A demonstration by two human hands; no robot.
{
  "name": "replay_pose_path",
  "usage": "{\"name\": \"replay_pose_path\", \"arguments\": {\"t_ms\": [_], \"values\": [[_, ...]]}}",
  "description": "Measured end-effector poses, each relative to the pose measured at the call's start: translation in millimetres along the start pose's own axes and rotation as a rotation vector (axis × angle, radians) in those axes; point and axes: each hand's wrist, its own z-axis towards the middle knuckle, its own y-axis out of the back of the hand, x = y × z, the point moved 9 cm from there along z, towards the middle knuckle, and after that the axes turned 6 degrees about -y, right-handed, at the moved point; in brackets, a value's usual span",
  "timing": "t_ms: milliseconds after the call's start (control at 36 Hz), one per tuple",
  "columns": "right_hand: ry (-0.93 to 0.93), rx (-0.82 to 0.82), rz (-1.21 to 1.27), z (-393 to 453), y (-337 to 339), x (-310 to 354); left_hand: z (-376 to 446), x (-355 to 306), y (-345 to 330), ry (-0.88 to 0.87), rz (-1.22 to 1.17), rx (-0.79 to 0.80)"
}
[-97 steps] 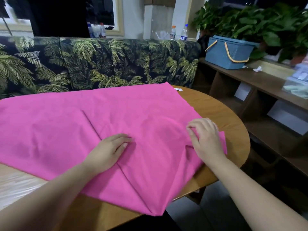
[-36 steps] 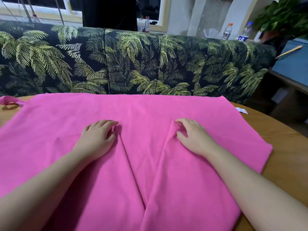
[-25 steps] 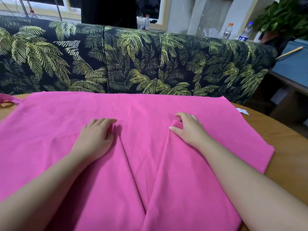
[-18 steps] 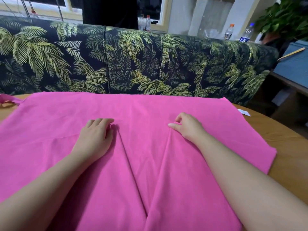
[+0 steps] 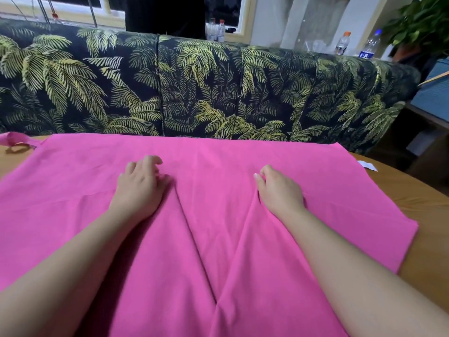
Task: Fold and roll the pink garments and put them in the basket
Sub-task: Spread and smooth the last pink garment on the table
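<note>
large bright pink cloth garment [image 5: 218, 215] lies spread flat over most of the round wooden table [image 5: 422, 200], its far edge running along the table's far side, its right edge stopping short of the table rim so bare wood shows there. two long creases run down the middle toward the viewer and meet near the bottom of the view. a small loop or strap of the same pink fabric [image 5: 14, 139] sits at the far left corner, on bare wood. left hand [image 5: 139, 188] rests palm down on the garment just left of the left crease; fingers bent and lifted at the tips, slightly blurred, cannot tell if they grip any cloth. right hand [image 5: 279, 190] rests on the garment at the top of the right crease; thumb and forefinger are together at the tip, appear to pinch a small bit of fabric. hands are well apart, the creased middle panel between them. a small white tag or paper scrap [image 5: 368, 165] lies on the table just beyond the garment's far right corner. behind the table: dark sofa with yellow-green palm leaf print [image 5: 218, 88]. on the ledge behind it, several clear plastic bottles [image 5: 343, 43]. far right edge: part of a blue basket with a tan handle [image 5: 437, 93], green potted plant [image 5: 422, 23] above it.
</note>
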Motion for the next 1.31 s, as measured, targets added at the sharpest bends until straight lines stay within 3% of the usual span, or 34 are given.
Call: {"name": "replay_pose_path", "arguments": {"t_ms": [111, 194, 556, 944, 1139, 1306], "values": [[0.013, 0.032, -0.029, -4, -6, -7, -5, -4, -24, 0.003, 0.162, 0.274], [0.026, 0.163, -0.015, -14, -15, -11, -13, -4, -27, -0.002, 0.222, 0.365], [0.051, 0.251, -0.015, -111, -2, -29, -107, -29, 0, -0.013, 0.261, 0.376], [0.041, 0.261, 0.11, -227, 29, -46, -238, -66, 42, -0.055, 0.114, 0.416], [0.016, 0.172, 0.346, -243, 51, -55, -257, -83, 51, -0.299, -0.162, 0.547], [-0.001, 0.089, 0.382, -258, 64, -51, -262, -111, 61, -0.476, -0.094, 0.488]]}}
